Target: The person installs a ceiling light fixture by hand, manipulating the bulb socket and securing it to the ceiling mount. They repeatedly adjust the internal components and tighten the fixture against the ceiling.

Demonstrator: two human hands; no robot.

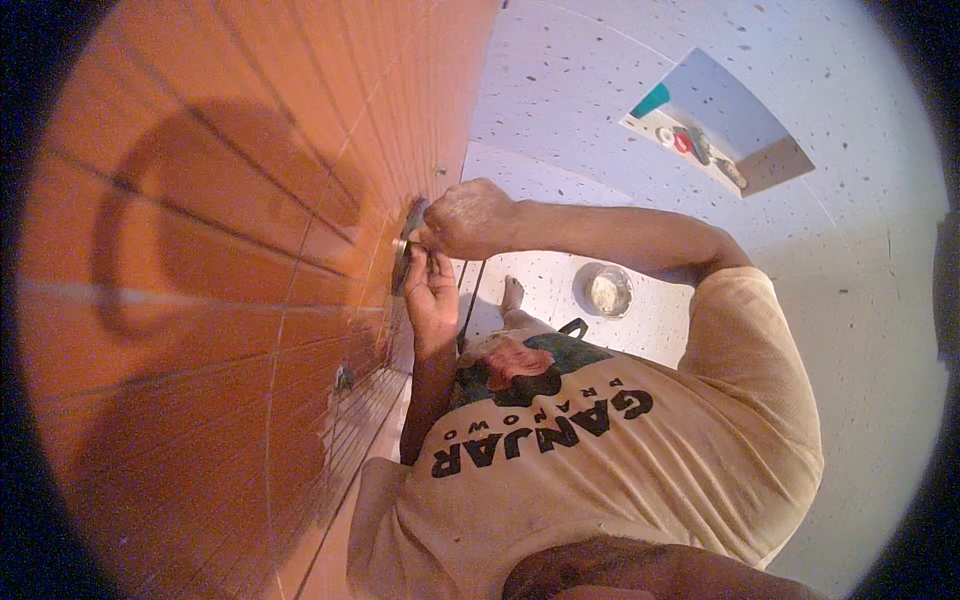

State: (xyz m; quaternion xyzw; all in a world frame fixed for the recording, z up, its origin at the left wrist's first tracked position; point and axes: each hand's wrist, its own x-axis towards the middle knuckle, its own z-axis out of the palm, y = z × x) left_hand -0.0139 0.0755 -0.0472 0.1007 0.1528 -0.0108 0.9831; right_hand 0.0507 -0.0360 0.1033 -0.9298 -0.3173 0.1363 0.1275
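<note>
Orange tiled wall (230,250) fills left side. Grey trowel (408,250) lies flat against wall. Left hand (432,295) just below trowel, fingers curled on its lower edge. Right hand (468,218) above, closed around trowel handle. Right of wall, on speckled floor (850,300), round metal bowl (603,290) with pale paste.

Bright, hard shadows, fisheye-bent edges

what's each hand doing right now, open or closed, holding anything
Left hand: closed around a small grey tool pressed on the orange tiled wall.
Right hand: closed, gripping the same tool from above.
</note>
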